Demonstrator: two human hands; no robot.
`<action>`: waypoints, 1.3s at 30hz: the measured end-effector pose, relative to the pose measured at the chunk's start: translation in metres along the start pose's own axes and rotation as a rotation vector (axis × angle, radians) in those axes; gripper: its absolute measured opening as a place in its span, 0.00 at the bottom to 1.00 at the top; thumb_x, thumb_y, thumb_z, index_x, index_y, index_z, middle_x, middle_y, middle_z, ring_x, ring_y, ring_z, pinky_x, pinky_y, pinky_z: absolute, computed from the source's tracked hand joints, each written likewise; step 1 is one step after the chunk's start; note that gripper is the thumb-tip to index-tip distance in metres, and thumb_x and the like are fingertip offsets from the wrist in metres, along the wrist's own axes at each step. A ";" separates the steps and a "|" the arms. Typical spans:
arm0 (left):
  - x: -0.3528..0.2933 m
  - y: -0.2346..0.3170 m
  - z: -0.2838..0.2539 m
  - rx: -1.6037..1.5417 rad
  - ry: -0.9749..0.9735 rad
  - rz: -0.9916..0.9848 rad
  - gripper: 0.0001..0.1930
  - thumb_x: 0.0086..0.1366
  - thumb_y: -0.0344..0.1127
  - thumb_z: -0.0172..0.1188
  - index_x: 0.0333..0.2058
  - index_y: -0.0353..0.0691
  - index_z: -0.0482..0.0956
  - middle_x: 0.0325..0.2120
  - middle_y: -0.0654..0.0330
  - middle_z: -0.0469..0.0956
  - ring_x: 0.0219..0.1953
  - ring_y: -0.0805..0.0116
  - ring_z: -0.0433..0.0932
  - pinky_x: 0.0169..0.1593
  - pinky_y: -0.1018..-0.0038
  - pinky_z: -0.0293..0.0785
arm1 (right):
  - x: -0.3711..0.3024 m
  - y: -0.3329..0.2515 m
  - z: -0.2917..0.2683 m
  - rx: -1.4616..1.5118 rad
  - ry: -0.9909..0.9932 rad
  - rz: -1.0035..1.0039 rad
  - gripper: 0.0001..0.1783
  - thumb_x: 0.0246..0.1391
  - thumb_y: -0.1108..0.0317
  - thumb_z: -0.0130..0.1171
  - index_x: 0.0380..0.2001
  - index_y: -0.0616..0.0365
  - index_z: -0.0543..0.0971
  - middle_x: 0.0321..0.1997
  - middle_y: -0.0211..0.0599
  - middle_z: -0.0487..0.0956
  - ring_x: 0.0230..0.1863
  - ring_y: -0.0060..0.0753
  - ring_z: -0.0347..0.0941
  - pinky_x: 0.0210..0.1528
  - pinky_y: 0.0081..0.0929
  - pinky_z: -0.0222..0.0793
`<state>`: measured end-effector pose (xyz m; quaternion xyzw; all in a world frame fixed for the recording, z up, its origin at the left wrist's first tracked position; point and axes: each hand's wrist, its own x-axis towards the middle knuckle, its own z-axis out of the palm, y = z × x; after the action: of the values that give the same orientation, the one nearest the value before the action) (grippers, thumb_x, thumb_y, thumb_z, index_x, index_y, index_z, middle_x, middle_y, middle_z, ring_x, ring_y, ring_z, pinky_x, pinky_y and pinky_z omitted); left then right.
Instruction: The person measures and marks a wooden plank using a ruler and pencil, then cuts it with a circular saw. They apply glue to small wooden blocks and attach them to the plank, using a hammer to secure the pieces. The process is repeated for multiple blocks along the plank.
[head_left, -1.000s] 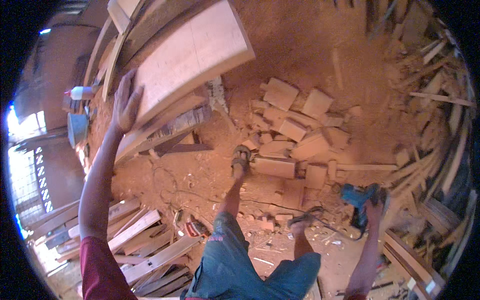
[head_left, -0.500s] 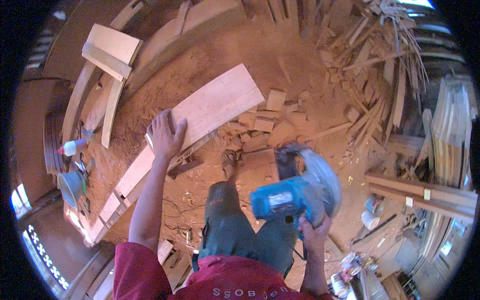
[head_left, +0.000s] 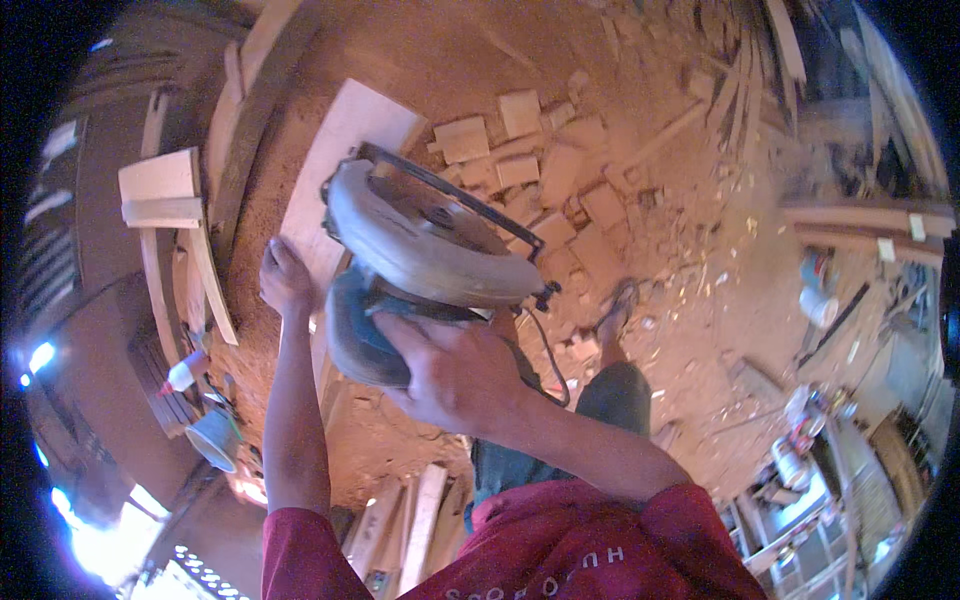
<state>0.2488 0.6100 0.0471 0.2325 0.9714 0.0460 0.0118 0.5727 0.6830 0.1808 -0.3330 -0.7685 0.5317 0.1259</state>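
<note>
My right hand [head_left: 455,375] is wrapped round the handle of a blue and grey circular saw [head_left: 430,240]. The saw reaches across the near part of a pale wooden board [head_left: 350,130], its front over the board's right edge; whether its base rests on the wood I cannot tell. On the board's left edge, my left hand [head_left: 288,278] is closed with the fingers curled over the side. A dark cable [head_left: 548,365] curves down from the saw's rear. The blade is mostly hidden by the guard.
Several wood offcuts [head_left: 515,115] litter the dusty floor right of the board. My foot [head_left: 618,305] stands among chips. At the left are a bucket [head_left: 213,440], a bottle [head_left: 185,373] and propped planks [head_left: 160,190]. Paint cans [head_left: 790,465] stand at the lower right.
The saw has swung from my right side up and left onto the board. My view has turned, so the board now stands steeper. My left hand has stayed at the board's edge.
</note>
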 end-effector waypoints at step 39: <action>0.008 -0.053 0.019 -0.600 -0.365 -0.027 0.23 0.75 0.36 0.40 0.66 0.39 0.62 0.62 0.57 0.68 0.64 0.62 0.66 0.70 0.66 0.56 | 0.017 -0.007 0.011 0.070 0.015 0.011 0.20 0.52 0.64 0.63 0.43 0.64 0.71 0.20 0.49 0.80 0.23 0.50 0.82 0.25 0.42 0.79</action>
<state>0.2185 0.5683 0.0229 0.2104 0.8994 0.2872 0.2536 0.5518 0.6842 0.1799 -0.3367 -0.7465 0.5564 0.1404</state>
